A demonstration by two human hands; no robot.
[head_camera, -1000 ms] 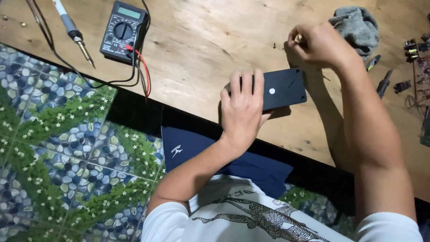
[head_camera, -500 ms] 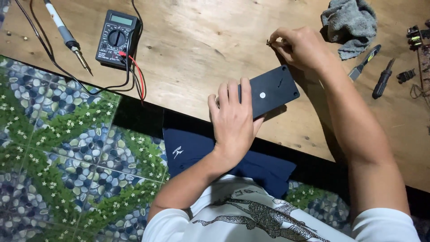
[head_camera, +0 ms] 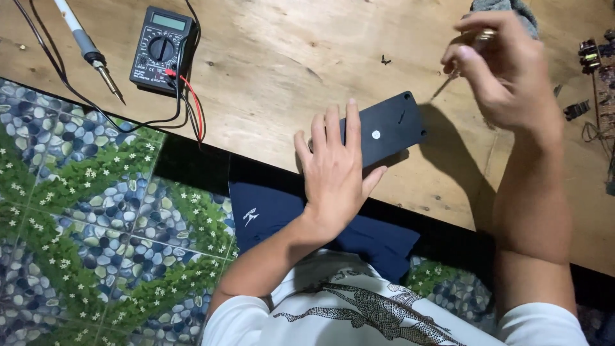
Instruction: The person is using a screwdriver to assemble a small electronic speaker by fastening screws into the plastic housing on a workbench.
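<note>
A flat black plastic box point(head_camera: 391, 125) with a small white dot lies on the wooden table point(head_camera: 275, 70). My left hand point(head_camera: 336, 170) rests flat on its near end and holds it down, fingers straight and close together. My right hand point(head_camera: 503, 67) is raised above the table to the right of the box, its fingers pinched around a thin screwdriver point(head_camera: 444, 88) whose metal shaft points down to the left. Two tiny dark screws point(head_camera: 385, 61) lie just beyond the box.
A black multimeter point(head_camera: 160, 48) with red and black leads and a soldering iron point(head_camera: 90, 51) lie at the table's far left. A grey rag point(head_camera: 512, 8) and circuit parts point(head_camera: 592, 57) sit at the right. Patterned floor tiles point(head_camera: 83, 211) show below.
My right hand has lifted off the table by the box's far corner and come up nearer the camera with the screwdriver. My left hand has stayed on the box.
</note>
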